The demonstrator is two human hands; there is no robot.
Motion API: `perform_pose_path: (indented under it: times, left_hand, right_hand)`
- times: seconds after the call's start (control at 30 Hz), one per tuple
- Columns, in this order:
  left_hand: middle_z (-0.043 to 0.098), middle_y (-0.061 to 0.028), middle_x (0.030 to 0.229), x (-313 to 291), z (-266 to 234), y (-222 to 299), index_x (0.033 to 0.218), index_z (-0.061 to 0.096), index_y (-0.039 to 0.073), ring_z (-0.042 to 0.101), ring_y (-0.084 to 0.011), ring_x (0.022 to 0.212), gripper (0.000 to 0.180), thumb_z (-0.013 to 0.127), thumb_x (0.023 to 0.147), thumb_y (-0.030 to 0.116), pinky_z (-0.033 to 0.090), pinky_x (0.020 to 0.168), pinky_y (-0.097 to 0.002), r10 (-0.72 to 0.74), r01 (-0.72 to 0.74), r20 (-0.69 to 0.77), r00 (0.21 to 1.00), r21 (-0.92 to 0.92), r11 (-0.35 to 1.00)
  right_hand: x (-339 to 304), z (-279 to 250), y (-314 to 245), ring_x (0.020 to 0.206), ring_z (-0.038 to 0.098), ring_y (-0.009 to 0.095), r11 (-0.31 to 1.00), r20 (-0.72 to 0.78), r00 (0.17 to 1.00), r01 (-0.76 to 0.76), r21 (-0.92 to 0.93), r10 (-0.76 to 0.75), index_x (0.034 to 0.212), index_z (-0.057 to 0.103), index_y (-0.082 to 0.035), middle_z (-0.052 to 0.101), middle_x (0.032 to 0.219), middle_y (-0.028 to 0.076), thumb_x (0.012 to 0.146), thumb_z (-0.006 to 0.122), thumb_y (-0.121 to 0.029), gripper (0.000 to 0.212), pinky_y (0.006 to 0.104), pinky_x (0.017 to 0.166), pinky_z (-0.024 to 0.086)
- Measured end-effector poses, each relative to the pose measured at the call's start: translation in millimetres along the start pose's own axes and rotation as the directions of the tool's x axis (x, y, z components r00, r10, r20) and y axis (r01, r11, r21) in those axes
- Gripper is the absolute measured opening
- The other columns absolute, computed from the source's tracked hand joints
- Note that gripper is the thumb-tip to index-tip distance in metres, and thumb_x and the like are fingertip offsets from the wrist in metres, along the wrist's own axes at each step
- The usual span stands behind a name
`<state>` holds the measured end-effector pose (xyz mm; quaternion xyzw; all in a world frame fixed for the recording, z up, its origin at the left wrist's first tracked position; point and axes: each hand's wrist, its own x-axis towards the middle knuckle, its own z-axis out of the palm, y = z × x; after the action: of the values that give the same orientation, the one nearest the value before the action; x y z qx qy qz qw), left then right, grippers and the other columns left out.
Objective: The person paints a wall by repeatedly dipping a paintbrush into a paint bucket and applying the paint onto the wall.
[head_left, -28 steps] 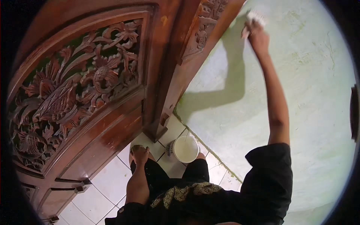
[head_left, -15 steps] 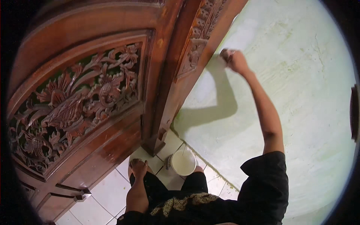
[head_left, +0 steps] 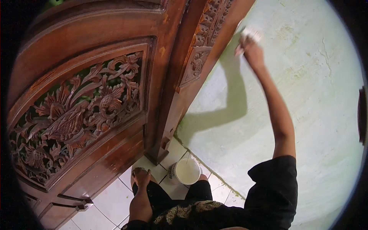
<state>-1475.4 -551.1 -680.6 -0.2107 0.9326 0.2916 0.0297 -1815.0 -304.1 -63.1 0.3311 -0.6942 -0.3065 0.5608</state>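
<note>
My right hand is raised against the pale green wall, close to the carved wooden door frame. It grips a paintbrush whose whitish bristles press on the wall beside the frame; motion blurs it a little. White paint shows in patches on that wall. My left hand rests by my left knee, its fingers curled closed; whatever may be inside them is hidden. Between my knees a white bucket holds off-white paint, with a thin wire handle at its rim.
On the left stands a brown wooden door with a carved openwork panel of flowers and a bird. White floor tiles lie below, with specks along the wall's foot. A dark wooden edge shows at far right.
My right hand has moved up along the door frame and slightly right with the paintbrush, its wrist turned so the bristles point up. The left hand has stayed by the knee.
</note>
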Motion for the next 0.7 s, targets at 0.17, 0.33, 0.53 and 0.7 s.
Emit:
perform_pose_path:
  times: [0.17, 0.33, 0.53, 0.7]
  left_hand:
    - [0.05, -0.0187, 0.108, 1, 11, 1, 0.089, 0.063, 0.002, 0.04, -0.0326, 0.107, 0.043, 0.053, 0.075, 0.042, 0.027, 0.093, -0.0472, 0.068, -0.07, -0.052, 0.996, -0.039, 0.997]
    - [0.05, -0.0183, 0.109, 1, 50, -50, 0.085, 0.065, 0.004, 0.04, -0.0321, 0.107, 0.042, 0.051, 0.076, 0.042, 0.028, 0.093, -0.0482, 0.034, -0.065, -0.102, 0.994, -0.324, 0.944]
    - [0.048, -0.0185, 0.116, -19, -11, -1, 0.085, 0.065, 0.004, 0.04, -0.0325, 0.109, 0.045, 0.046, 0.077, 0.044, 0.028, 0.093, -0.0483, 0.006, -0.004, -0.079, 0.997, 0.029, 1.0]
    - [0.046, -0.019, 0.119, -3, 0, 5, 0.095, 0.062, 0.003, 0.039, -0.0348, 0.11, 0.046, 0.048, 0.076, 0.043, 0.028, 0.094, -0.0481, 0.026, -0.028, 0.036, 0.999, 0.062, 0.998]
  right_hand:
    - [-36, -47, -67, 0.073, 0.059, 0.032, 0.937, 0.526, 0.85, -0.165, 0.309, -0.024, 0.098, 0.055, -0.012, 0.058, 0.088, 0.016, 0.072, 0.051, -0.006, 0.028, 0.0404, 0.062, 0.048]
    - [54, -43, 44, 0.069, 0.056, 0.037, 0.86, 0.34, 0.939, -0.217, 0.463, 0.054, 0.079, 0.051, -0.006, 0.058, 0.074, 0.016, 0.071, 0.059, -0.02, 0.017, 0.0443, 0.059, 0.044]
    - [139, -103, 156, 0.066, 0.058, 0.032, 0.952, -0.009, 0.956, -0.291, 0.09, 0.293, 0.086, 0.061, -0.005, 0.059, 0.074, 0.019, 0.08, 0.052, -0.02, 0.019, 0.0382, 0.057, 0.046]
    - [117, -84, 199, 0.062, 0.057, 0.035, 0.942, 0.082, 0.947, -0.294, -0.164, 0.31, 0.09, 0.061, -0.012, 0.058, 0.069, 0.02, 0.085, 0.045, -0.034, 0.028, 0.0424, 0.054, 0.044]
